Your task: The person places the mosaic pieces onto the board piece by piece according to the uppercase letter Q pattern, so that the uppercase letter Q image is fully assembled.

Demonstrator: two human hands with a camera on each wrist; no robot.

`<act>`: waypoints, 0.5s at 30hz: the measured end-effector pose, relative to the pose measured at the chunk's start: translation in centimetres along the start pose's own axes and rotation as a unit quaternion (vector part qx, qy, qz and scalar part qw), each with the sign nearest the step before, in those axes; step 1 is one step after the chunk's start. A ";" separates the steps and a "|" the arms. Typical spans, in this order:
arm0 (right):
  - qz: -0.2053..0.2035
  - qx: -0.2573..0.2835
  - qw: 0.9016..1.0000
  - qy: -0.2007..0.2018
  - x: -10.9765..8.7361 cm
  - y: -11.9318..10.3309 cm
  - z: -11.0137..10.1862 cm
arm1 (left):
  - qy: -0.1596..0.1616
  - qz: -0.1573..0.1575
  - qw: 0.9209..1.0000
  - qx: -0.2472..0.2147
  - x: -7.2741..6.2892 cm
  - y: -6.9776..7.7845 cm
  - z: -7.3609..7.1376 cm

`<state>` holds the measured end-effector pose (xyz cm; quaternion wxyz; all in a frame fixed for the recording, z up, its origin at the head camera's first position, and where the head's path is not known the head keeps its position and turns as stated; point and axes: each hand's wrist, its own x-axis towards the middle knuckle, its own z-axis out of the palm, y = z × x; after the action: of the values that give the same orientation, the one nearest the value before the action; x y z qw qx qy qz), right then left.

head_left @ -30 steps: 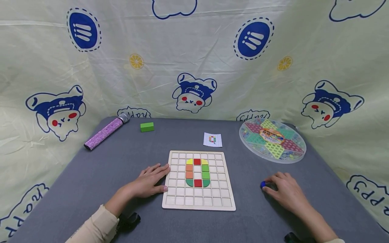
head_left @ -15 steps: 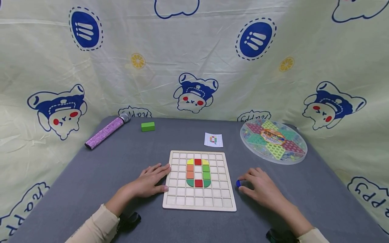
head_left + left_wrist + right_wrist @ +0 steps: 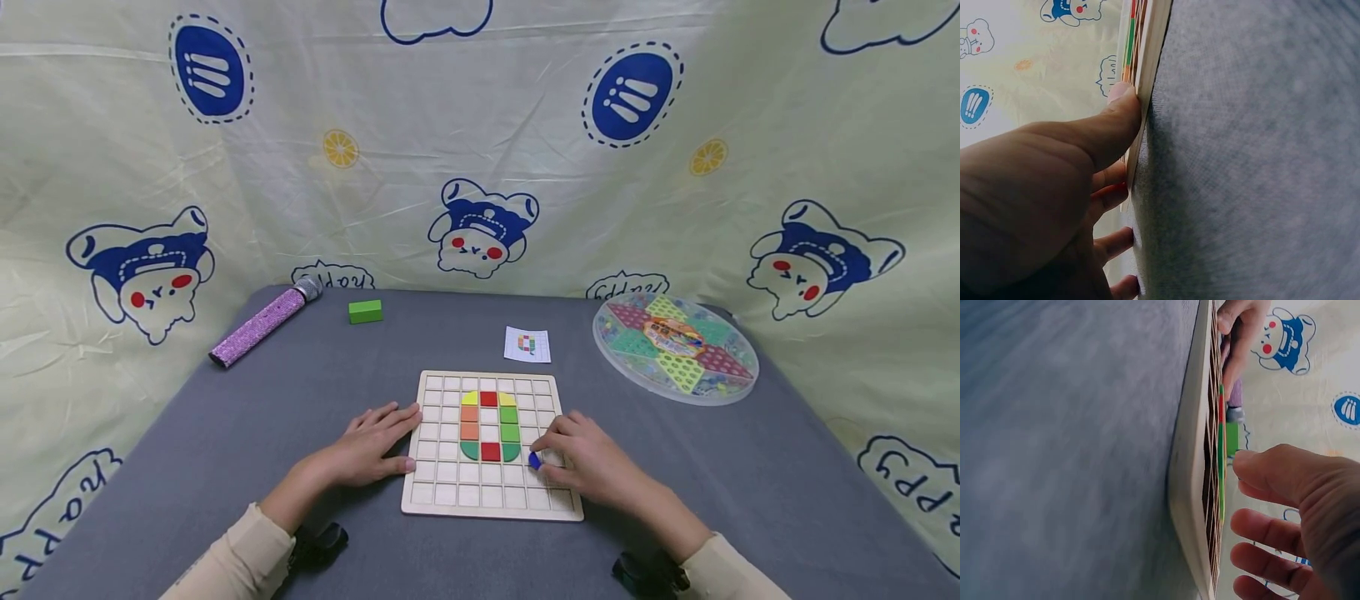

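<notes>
A wooden grid board (image 3: 442, 497) lies mid-table, with red, yellow, orange and green tiles set in a ring in its cells. My left hand (image 3: 367, 450) rests at the board's left edge, fingers fairly straight; in the left wrist view the thumb (image 3: 1124, 106) touches the rim. Between right thumb and fingertips, my right hand (image 3: 588, 461) pinches a small blue tile (image 3: 534, 461) over the board's right part, just right of the green tiles (image 3: 510, 432). In the right wrist view the fingers are close above the board, and the blue tile is hidden.
Behind the board lies a small card (image 3: 527, 345) printed with a coloured ring pattern. A round clear plastic box (image 3: 675, 387) is at the back right. At the back left are a green block (image 3: 365, 312) and a glittery purple microphone (image 3: 258, 329). A printed cloth (image 3: 375, 208) hangs behind the table.
My right hand has carried the blue tile leftward, from the bare table on the right to over the board. The left hand has stayed at the board's edge.
</notes>
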<state>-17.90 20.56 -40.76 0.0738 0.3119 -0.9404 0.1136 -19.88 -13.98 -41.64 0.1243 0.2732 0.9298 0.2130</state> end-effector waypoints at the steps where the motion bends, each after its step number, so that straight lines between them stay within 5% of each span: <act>1: -0.012 0.002 1.000 0.005 0.2 -0.1 0.2 | 0.000 0.000 1.000 -0.001 0.0 0.0 0.0; 7: -0.078 0.013 0.997 0.024 0.9 -0.6 0.8 | 0.001 0.002 1.000 -0.002 -0.1 0.0 0.0; 15: -0.097 0.007 0.995 0.011 1.3 -1.2 1.0 | 0.004 0.003 1.000 -0.002 -0.1 0.1 0.0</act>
<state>-18.27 18.58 -41.27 0.0928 0.4008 -0.9040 0.1162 -19.77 -13.98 -41.61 0.1205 0.2750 0.9291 0.2160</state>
